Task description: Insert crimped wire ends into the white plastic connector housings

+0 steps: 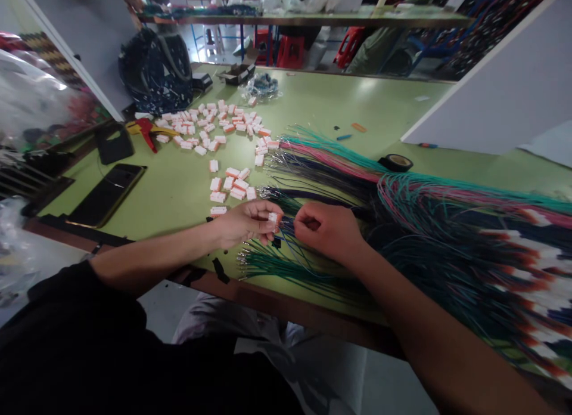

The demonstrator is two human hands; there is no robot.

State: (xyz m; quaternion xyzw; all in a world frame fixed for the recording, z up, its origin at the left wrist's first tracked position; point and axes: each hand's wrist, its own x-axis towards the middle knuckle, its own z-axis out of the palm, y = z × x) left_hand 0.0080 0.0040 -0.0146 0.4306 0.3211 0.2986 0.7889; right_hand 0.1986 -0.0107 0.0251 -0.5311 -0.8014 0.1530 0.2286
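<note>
Between the thumb and fingers of my left hand (243,224) is a small white and orange wire connector (274,220). My right hand (328,230) is just to its right, fingers pinched around a thin wire at the connector's side; the wire's tip is too small to make out. Bundles of loose wires with metal terminals lie around both hands: green wires (286,266) nearest me, dark wires (322,169) behind, then pink and teal wires (330,152). Several loose connectors (236,185) lie beyond my left hand.
Many more connectors (210,120) are scattered farther back. At left lie a phone (109,191), a black case (114,143) and a red and yellow tool (146,132). Black tape (395,162) sits behind the wires. Finished-looking wired connectors (536,278) are heaped at right. A white panel (496,87) stands there.
</note>
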